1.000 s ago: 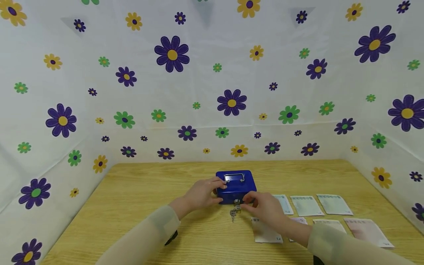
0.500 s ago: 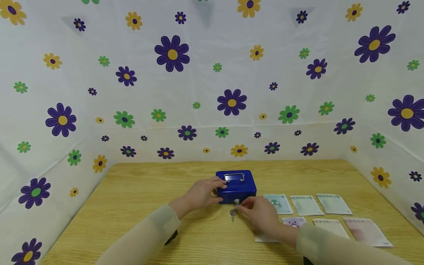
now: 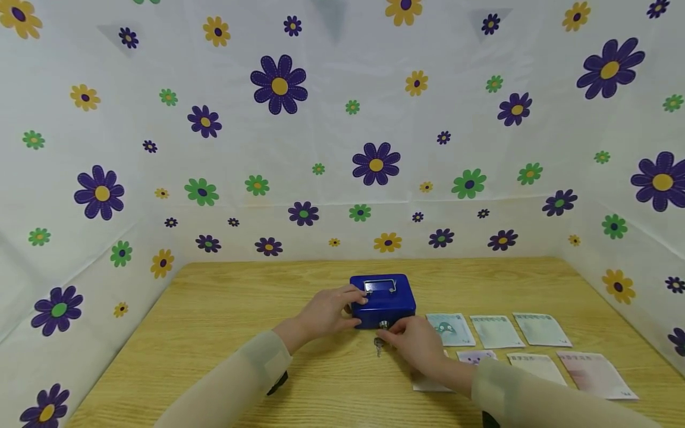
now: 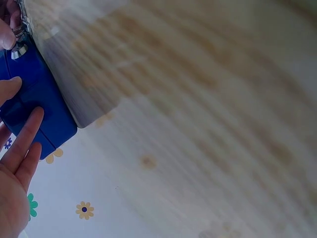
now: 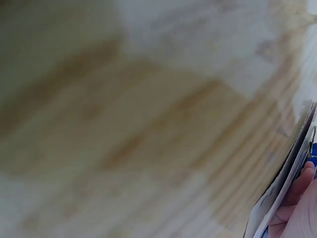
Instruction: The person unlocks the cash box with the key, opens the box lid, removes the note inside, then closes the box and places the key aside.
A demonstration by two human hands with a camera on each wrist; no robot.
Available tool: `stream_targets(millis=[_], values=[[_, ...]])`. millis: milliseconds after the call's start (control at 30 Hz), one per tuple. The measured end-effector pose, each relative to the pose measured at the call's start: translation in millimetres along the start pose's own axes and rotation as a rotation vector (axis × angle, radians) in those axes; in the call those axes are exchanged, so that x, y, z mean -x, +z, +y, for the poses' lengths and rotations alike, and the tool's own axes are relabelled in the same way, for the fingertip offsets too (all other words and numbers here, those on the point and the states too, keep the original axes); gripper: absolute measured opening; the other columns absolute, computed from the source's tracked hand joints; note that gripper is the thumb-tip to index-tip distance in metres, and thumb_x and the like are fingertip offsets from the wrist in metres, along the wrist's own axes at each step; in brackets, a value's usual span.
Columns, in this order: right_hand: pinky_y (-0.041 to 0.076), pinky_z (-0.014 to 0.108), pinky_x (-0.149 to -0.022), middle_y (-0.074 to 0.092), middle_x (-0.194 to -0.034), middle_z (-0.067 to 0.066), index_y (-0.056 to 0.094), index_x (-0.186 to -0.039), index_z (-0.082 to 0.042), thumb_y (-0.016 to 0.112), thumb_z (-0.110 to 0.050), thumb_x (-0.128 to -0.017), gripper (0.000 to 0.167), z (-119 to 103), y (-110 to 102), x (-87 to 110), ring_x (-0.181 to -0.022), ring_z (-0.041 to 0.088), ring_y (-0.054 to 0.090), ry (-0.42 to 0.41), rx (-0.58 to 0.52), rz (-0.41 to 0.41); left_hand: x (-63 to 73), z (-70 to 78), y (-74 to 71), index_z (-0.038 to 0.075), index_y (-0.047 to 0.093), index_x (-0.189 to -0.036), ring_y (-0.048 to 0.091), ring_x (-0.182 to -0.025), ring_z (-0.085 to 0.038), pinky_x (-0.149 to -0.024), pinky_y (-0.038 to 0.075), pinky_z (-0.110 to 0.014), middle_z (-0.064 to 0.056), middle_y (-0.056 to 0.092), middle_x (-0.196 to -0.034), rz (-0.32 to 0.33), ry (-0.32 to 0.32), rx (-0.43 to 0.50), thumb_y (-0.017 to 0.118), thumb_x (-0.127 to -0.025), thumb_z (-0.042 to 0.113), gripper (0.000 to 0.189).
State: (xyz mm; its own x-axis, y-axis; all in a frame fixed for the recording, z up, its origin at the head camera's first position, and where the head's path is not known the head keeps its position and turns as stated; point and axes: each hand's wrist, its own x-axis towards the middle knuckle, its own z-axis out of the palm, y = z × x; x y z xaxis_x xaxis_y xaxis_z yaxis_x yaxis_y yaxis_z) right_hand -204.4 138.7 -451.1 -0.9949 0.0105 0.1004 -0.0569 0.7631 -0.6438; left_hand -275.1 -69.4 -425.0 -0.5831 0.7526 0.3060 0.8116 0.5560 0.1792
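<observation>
A blue metal cash box (image 3: 387,304) with a silver handle (image 3: 380,286) on its lid stands closed at the table's centre. My left hand (image 3: 326,312) grips its left end, thumb low by the front and fingers over the lid edge. At the front lock (image 3: 383,324), my right hand (image 3: 420,342) pinches a key, mostly hidden behind the fingertips. A second key (image 3: 379,346) dangles below. In the left wrist view, fingers of the left hand (image 4: 22,163) lie against the box (image 4: 54,109), and right fingertips (image 4: 6,37) meet the silver lock (image 4: 19,51).
Several play banknotes lie in two rows on the right, among them a teal note (image 3: 449,330) and a pinkish note (image 3: 596,374). One note (image 3: 428,383) is partly under the right forearm in view. A flower-patterned cloth (image 3: 321,137) encloses the wooden table (image 3: 241,297).
My right hand has moved slightly left and closed in on the key at the lock. The dangling key has shifted a little. The left hand still holds the box in place.
</observation>
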Motion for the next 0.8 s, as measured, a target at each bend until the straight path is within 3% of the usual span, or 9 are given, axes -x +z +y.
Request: stream_targets(millis=[367, 667, 800], values=[[0.036, 0.025, -0.046, 0.053, -0.055, -0.007, 0.062, -0.06, -0.014, 0.083, -0.025, -0.077, 0.03, -5.5, -1.2, -2.4, -0.05, 0.009, 0.046, -0.034, 0.003, 0.043, -0.5, 2.0, -1.8, 0.012, 0.068, -0.116, 0.064, -0.096, -0.011, -0.082, 0.051, -0.025, -0.002, 0.061, -0.124, 0.0, 0.012, -0.004, 0.078, -0.085, 0.025, 0.035], [0.032, 0.023, -0.046, 0.046, -0.054, -0.01, 0.054, -0.06, -0.017, 0.081, -0.02, -0.078, 0.033, -6.0, -4.5, -3.6, -0.049, 0.007, 0.041, -0.249, 0.191, 0.052, -0.9, 3.8, -2.4, 0.012, 0.067, -0.119, 0.063, -0.092, -0.008, -0.082, 0.051, -0.025, -0.003, 0.061, -0.125, -0.02, -0.023, -0.001, 0.077, -0.086, 0.025, 0.037], [0.032, 0.022, -0.045, 0.045, -0.054, -0.011, 0.053, -0.059, -0.018, 0.081, -0.02, -0.079, 0.034, -6.1, -4.7, -4.6, -0.048, 0.006, 0.04, -0.294, 0.261, 0.061, -0.7, 4.0, -2.9, 0.012, 0.066, -0.121, 0.063, -0.091, -0.007, -0.082, 0.051, -0.025, -0.003, 0.061, -0.125, -0.023, -0.028, 0.001, 0.077, -0.086, 0.025, 0.038]])
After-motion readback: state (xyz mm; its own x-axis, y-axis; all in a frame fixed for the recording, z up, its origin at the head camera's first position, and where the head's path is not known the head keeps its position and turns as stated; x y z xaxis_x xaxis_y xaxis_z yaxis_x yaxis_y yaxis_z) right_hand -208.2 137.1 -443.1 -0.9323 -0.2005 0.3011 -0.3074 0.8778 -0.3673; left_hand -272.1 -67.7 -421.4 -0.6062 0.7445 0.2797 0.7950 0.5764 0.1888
